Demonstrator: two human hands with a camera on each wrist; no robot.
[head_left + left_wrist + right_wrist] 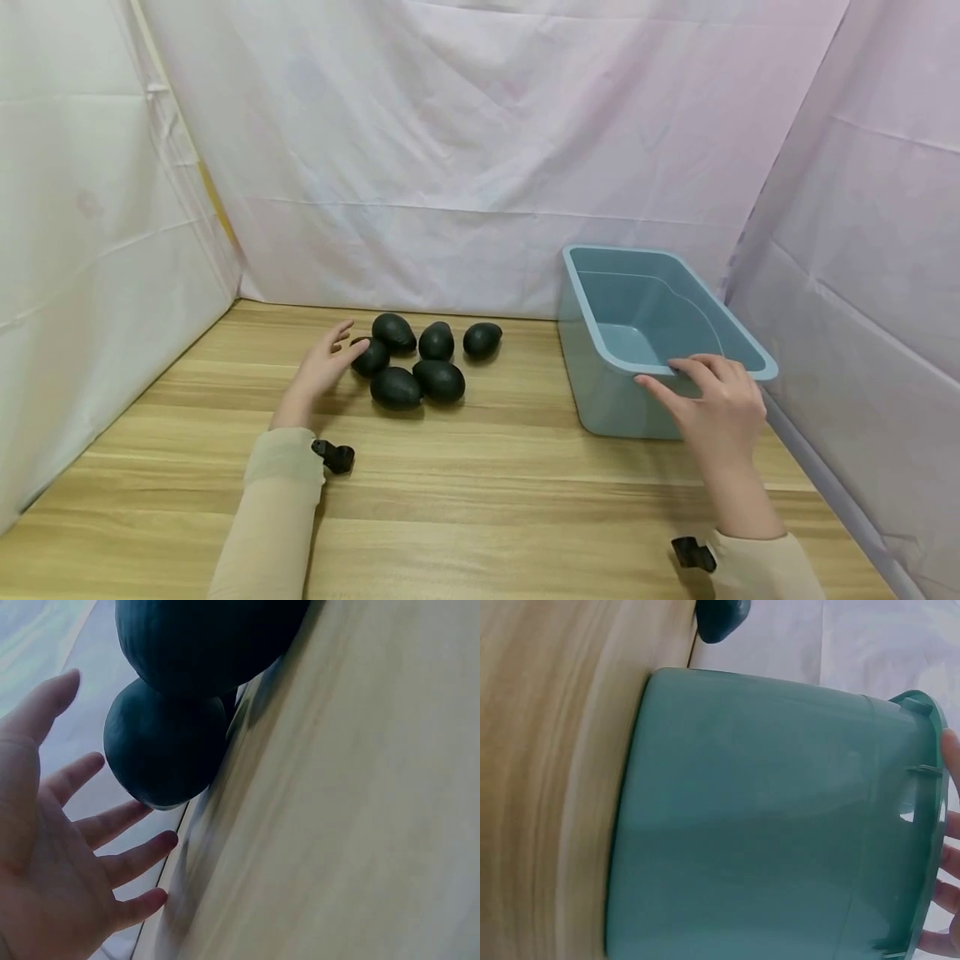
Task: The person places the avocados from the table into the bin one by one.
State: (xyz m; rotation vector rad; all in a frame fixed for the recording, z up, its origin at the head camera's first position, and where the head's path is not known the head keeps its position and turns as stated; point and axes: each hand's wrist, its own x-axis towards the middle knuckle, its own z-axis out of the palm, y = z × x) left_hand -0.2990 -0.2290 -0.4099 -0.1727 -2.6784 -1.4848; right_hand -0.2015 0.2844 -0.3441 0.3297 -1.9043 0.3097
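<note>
Several dark avocados (439,382) lie in a loose group on the wooden table. My left hand (324,367) is beside the leftmost avocado (371,358), its fingers spread and the thumb overlapping that fruit in the head view. In the left wrist view, the fingertips are right at the lower side of an avocado (165,746), with a larger-looking one above it. A blue-green plastic bin (626,404) stands upright at the right. With my right hand (716,400) I hold its near rim, thumb along the outside and fingers over the edge.
White cloth (450,150) hangs behind the table and along both sides. The wooden tabletop (487,500) extends in front of the avocados and bin. A black wrist mount (333,457) sits at the left cuff, another (693,554) at the right.
</note>
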